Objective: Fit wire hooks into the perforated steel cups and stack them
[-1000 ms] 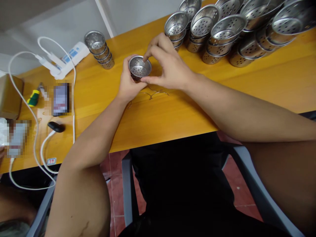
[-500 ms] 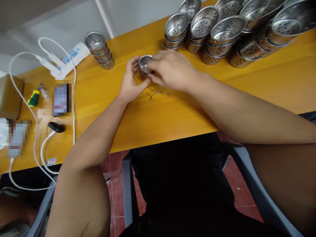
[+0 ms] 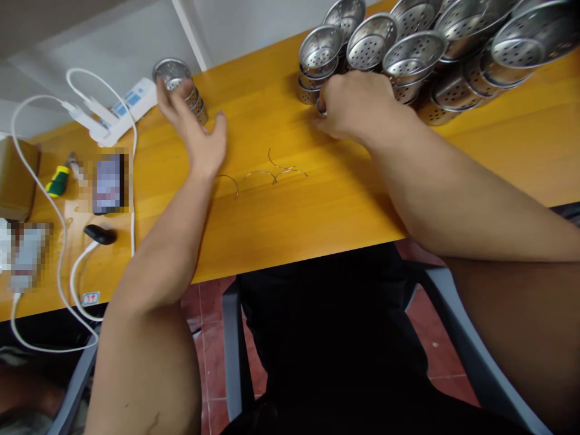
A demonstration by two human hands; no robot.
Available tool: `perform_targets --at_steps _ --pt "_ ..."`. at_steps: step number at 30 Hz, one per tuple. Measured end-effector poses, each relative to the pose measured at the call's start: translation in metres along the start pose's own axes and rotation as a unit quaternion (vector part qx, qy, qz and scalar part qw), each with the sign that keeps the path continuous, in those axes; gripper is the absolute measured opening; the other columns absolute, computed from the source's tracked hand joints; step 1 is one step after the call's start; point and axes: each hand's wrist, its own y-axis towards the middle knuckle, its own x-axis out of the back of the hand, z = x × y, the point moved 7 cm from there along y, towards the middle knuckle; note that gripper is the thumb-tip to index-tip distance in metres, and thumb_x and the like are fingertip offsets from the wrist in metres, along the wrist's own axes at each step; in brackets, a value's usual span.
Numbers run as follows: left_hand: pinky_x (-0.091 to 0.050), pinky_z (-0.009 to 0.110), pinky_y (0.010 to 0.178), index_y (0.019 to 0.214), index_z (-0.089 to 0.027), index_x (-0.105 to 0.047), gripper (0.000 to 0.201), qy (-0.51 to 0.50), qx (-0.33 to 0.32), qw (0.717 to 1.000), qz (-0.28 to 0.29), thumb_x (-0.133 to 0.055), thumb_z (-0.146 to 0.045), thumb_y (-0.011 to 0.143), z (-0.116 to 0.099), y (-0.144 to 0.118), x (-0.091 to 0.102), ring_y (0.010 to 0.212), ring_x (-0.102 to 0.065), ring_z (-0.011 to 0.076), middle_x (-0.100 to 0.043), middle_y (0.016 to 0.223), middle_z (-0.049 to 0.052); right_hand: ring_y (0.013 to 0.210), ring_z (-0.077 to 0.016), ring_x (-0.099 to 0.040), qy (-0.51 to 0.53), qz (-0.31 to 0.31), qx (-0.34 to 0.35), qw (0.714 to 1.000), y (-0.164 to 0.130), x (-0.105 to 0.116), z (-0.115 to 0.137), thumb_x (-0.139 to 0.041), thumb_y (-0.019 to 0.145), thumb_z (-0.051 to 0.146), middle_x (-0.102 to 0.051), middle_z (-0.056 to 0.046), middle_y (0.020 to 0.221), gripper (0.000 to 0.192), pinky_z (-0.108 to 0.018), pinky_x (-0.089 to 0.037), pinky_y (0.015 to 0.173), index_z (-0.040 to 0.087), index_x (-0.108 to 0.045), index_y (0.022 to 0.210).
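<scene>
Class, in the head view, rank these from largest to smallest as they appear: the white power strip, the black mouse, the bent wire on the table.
1. white power strip
2. bent wire, thin but spreading fairly wide
3. black mouse

Nearness differs little, so the order holds.

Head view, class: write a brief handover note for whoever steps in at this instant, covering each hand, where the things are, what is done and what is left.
Left hand: open, raised by the small stack of perforated cups, holding nothing.
Right hand: curled at the near edge of the large cluster of cups; a bit of metal shows under its fingers, but what it grips is hidden.
Thin wire pieces lie loose on the orange table between the hands.
Done: cannot tell from this view.
Left: the wires lie unattached.
</scene>
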Motion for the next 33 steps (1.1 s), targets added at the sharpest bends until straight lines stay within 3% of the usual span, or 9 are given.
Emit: perform_targets --at_steps 5,8,12,16,19,22,26,29,33 --pt "-0.018 0.05 0.163 0.18 -0.045 -0.046 0.067 0.109 -0.048 0.992 -0.029 -0.048 -0.078 0.122 0.002 0.012 0.018 0.18 -0.026 0.0224 -0.022 0.2 -0.022 0.138 -0.0468 -0.076 0.023 -0.05 0.045 0.997 -0.007 0.007 0.012 -0.083 0.125 0.039 -0.077 -0.033 0.159 0.033 -0.052 -0.057 0.111 0.012 -0.083 0.143" --pt "-0.017 0.059 0.16 0.181 -0.047 -0.047 0.07 0.095 -0.017 0.995 0.013 -0.057 -0.081 0.12 0.011 0.005 0.019 0.178 -0.03 0.0277 -0.033 0.196 -0.013 0.14 -0.0467 -0.076 0.012 -0.076 0.067 0.995 -0.011 0.009 0.02 -0.077 0.128 0.037 -0.076 -0.029 0.163 0.035 -0.052 -0.06 0.11 0.013 -0.082 0.151" --pt "-0.016 0.071 0.153 0.167 -0.042 -0.059 0.081 0.11 0.015 0.994 -0.012 -0.073 -0.094 0.107 0.028 -0.003 0.023 0.182 -0.021 0.0358 -0.033 0.197 -0.005 0.149 -0.0458 -0.073 0.025 -0.107 0.073 0.991 -0.013 0.011 0.023 -0.069 0.129 0.035 -0.073 -0.027 0.167 0.038 -0.051 -0.061 0.116 0.012 -0.08 0.158" --pt "-0.012 0.076 0.152 0.141 -0.037 -0.056 0.096 0.058 0.154 0.986 0.038 -0.097 -0.1 0.082 0.064 -0.003 0.022 0.187 -0.009 0.0373 -0.041 0.193 0.004 0.146 -0.0432 -0.073 0.058 -0.135 0.087 0.985 -0.011 0.01 0.021 -0.067 0.125 0.036 -0.074 -0.022 0.167 0.032 -0.052 -0.059 0.116 0.021 -0.081 0.15" --pt "-0.016 0.076 0.151 0.118 -0.036 -0.052 0.091 0.006 0.198 0.978 0.064 -0.099 -0.102 0.078 0.075 0.0 0.027 0.178 -0.031 0.0387 -0.062 0.165 0.008 0.141 -0.0408 -0.076 0.053 -0.143 0.088 0.984 -0.009 0.007 0.022 -0.069 0.125 0.037 -0.078 -0.019 0.162 0.028 -0.05 -0.061 0.113 0.025 -0.082 0.147" --pt "-0.029 0.075 0.145 0.106 -0.037 -0.054 0.076 0.013 0.17 0.984 0.048 -0.087 -0.103 0.089 0.067 0.008 0.036 0.149 -0.057 0.0387 -0.071 0.133 0.009 0.144 -0.0413 -0.077 0.042 -0.135 0.085 0.986 -0.009 0.004 0.024 -0.072 0.125 0.033 -0.079 -0.019 0.162 0.031 -0.05 -0.062 0.114 0.022 -0.083 0.152" --pt "-0.044 0.074 0.133 0.104 -0.037 -0.057 0.086 0.039 0.116 0.992 0.002 -0.056 -0.122 0.093 0.05 0.016 0.041 0.131 -0.063 0.0387 -0.069 0.12 0.013 0.143 -0.0385 -0.078 0.034 -0.129 0.089 0.987 -0.01 0.003 0.028 -0.071 0.125 0.032 -0.08 -0.017 0.162 0.033 -0.046 -0.062 0.113 0.021 -0.083 0.154" --pt "-0.052 0.068 0.122 0.106 -0.035 -0.054 0.095 0.06 0.072 0.995 -0.035 -0.03 -0.127 0.097 0.035 0.02 0.041 0.122 -0.063 0.0306 -0.065 0.115 0.008 0.14 -0.0385 -0.074 0.042 -0.119 0.089 0.988 -0.01 0.004 0.025 -0.062 0.126 0.038 -0.078 -0.015 0.166 0.036 -0.047 -0.058 0.11 0.027 -0.082 0.154" --pt "-0.051 0.059 0.124 0.12 -0.031 -0.053 0.081 0.073 0.009 0.995 -0.066 -0.012 -0.101 0.121 0.009 0.022 0.042 0.147 -0.057 0.0189 -0.06 0.13 0.007 0.145 -0.0472 -0.064 0.081 -0.074 0.154 0.982 -0.009 0.004 0.028 -0.055 0.124 0.049 -0.083 -0.019 0.154 0.049 -0.052 -0.049 0.108 0.028 -0.083 0.16"
